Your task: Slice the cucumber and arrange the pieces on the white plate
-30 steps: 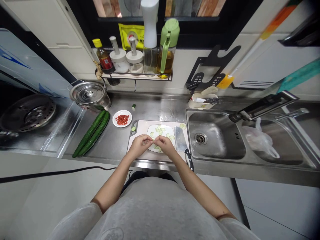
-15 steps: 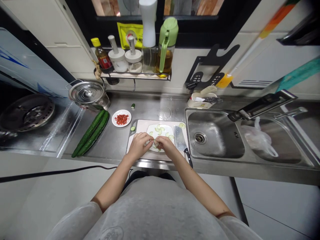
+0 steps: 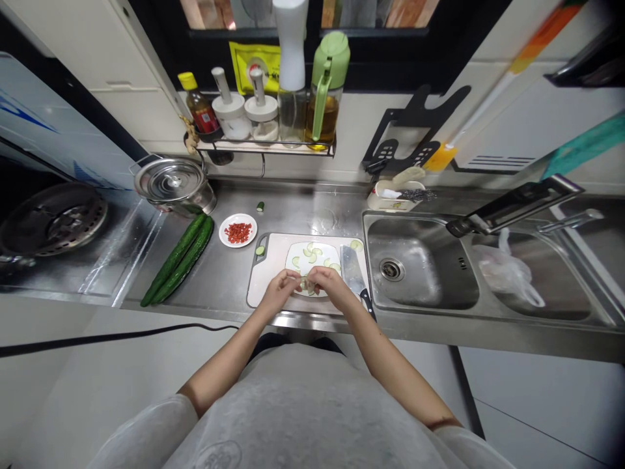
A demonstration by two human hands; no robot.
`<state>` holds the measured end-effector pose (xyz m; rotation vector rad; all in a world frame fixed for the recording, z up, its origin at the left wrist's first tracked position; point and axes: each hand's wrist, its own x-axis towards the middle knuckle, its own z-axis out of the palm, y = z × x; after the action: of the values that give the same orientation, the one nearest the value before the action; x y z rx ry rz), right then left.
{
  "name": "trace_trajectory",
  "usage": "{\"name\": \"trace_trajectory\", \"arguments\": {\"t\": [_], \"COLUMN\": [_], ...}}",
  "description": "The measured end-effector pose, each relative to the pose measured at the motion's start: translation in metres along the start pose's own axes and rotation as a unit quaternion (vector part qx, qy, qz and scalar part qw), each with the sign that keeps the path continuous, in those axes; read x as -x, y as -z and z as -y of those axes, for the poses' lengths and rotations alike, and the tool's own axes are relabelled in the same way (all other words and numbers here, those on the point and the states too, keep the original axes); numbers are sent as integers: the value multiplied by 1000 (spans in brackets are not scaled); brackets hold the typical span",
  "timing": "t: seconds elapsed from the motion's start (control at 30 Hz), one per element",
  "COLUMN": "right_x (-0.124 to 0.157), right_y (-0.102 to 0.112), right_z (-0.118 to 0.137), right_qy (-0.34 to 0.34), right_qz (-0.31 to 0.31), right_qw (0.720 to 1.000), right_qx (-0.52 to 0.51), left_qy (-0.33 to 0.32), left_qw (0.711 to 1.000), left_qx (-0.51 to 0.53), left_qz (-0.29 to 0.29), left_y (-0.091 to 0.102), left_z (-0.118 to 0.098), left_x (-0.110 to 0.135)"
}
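Observation:
Over the near side of a white plate (image 3: 299,251), my left hand (image 3: 278,291) and my right hand (image 3: 333,286) come close together. Fingers of both hands are pinched on a thin, pale cucumber slice (image 3: 305,284), partly hidden by the fingertips. Several cut cucumber slices (image 3: 312,251) lie spread on the plate. Under it is a pale cutting board (image 3: 267,273) with a grey handle end. A kitchen knife (image 3: 351,268) rests on the board right of the plate, its black handle towards me. A cucumber piece (image 3: 260,251) sits at the board's upper left corner.
Two whole cucumbers (image 3: 180,260) lie on the left, by a lidded steel pot (image 3: 173,182). A small dish (image 3: 223,233) holds chopped red pieces. A cucumber end (image 3: 260,206) lies behind the board. The sink (image 3: 420,260) is right; a seasoning rack (image 3: 273,148) hangs behind.
My left hand has drawn slightly down and its fingers have shifted, showing more of the slice between the hands. My right hand has moved slightly right. The plate and knife stay put.

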<state>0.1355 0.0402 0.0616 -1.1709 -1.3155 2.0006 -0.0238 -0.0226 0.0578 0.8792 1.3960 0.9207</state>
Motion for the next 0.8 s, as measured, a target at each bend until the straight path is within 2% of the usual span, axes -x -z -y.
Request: {"name": "trace_trajectory", "arguments": {"t": [0.03, 0.1, 0.17, 0.27, 0.43, 0.57, 0.8], "right_x": [2, 7, 11, 14, 8, 1, -4], "right_y": [2, 6, 9, 13, 20, 22, 20], "right_z": [1, 4, 6, 7, 2, -1, -8], "right_qy": [3, 3, -1, -6, -19, -46, -28], "right_qz": [10, 30, 48, 82, 129, 134, 128], "right_qw": [1000, 999, 998, 995, 986, 984, 988], "right_qx": [4, 17, 36, 63, 100, 106, 84], "left_qy": [67, 170, 211, 199, 154, 126, 85], "left_qw": [995, 967, 940, 933, 955, 964, 978], "left_qx": [53, 145, 215, 254, 211, 200, 169], "left_qz": [44, 125, 160, 161, 144, 124, 92], "left_y": [-2, -6, -8, -8, -3, 1, 2], "left_z": [2, 4, 4, 2, -4, -7, -6], "left_x": [2, 4, 5, 5, 3, 1, -2]}}
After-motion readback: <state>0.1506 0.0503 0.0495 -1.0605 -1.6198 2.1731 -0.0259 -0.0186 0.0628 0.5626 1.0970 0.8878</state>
